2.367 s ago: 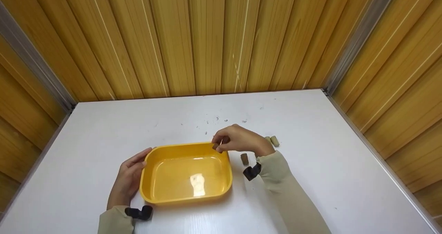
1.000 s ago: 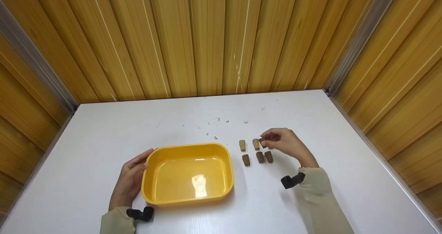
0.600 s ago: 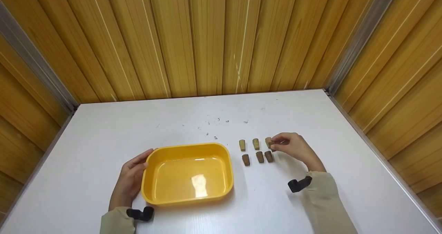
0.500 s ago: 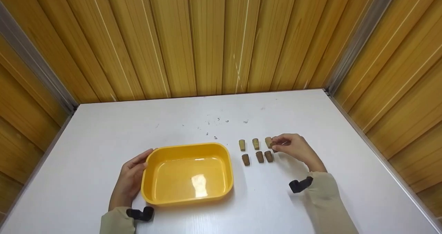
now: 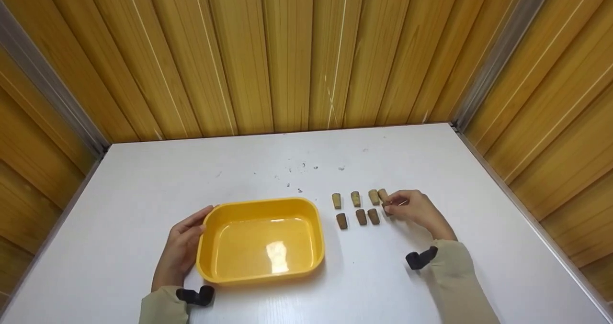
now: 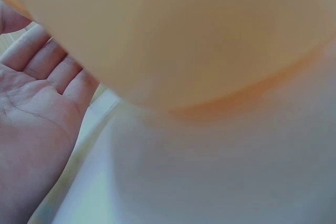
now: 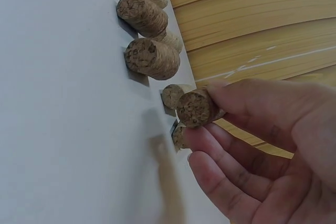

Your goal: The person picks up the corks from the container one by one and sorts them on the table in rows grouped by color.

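Observation:
My left hand [image 5: 178, 247] rests against the left side of a yellow plastic tray [image 5: 261, 277], its fingers and thumb touching the outer wall near the upper left corner. In the left wrist view, the palm [image 6: 37, 114] faces the blurred tray wall [image 6: 173, 40]. My right hand [image 5: 417, 211] pinches a dark brown cork stopper [image 7: 194, 107] between thumb and fingers, just above the table. Several light corks [image 5: 356, 199] lie in a back row right of the tray. In front of them lies a row of dark corks [image 5: 361, 217].
The white table [image 5: 143, 180] has small dark marks [image 5: 303, 165] behind the tray. Yellow wood-patterned panels [image 5: 287, 61] stand along the back and both sides. A black wrist mount [image 5: 421, 258] sits on each sleeve cuff.
My right hand has moved right from the tray's upper right corner to the end of the cork rows, the dark cork still pinched. Another light cork has come into view. The left hand stays put.

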The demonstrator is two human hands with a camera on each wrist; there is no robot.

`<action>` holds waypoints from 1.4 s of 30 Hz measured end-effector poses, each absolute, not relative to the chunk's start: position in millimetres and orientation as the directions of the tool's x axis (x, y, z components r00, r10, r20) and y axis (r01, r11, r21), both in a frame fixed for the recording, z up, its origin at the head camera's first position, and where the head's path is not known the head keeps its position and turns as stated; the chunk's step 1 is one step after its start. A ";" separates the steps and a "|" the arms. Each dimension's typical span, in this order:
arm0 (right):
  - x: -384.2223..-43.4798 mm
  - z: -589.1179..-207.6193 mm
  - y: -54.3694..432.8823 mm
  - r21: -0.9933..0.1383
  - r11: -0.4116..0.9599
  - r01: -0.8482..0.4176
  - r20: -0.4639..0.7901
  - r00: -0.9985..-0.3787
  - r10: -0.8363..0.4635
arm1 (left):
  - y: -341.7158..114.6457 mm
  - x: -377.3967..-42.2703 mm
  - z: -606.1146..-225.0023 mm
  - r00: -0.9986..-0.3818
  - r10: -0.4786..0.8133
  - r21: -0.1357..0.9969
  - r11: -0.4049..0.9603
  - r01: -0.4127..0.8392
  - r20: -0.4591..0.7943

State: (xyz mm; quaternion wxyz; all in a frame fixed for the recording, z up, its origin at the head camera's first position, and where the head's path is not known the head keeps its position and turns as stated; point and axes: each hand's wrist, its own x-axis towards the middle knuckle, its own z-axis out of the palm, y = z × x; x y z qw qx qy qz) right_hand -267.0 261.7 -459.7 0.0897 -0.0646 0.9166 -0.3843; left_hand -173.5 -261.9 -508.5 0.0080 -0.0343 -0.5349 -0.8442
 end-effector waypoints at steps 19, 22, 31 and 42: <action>-267.4 -467.6 268.3 -0.707 0.707 -0.007 -0.173 -0.968 -0.184 | -259.4 -175.1 -508.3 -0.999 0.018 0.910 -0.413 0.033 0.044; -266.9 -467.2 267.7 -0.707 0.707 -0.014 -0.172 -0.966 -0.191 | -259.4 -175.2 -507.9 -1.000 0.011 0.915 -0.404 0.021 0.028; -266.5 -465.8 267.4 -0.704 0.710 -0.012 -0.182 -0.963 -0.197 | -259.9 -174.6 -507.2 -1.000 0.021 0.920 -0.392 0.002 0.011; -265.9 -466.3 269.1 -0.684 0.728 -0.049 -0.152 -0.966 -0.208 | -260.4 -173.1 -508.1 -0.999 0.004 0.908 -0.418 0.030 0.034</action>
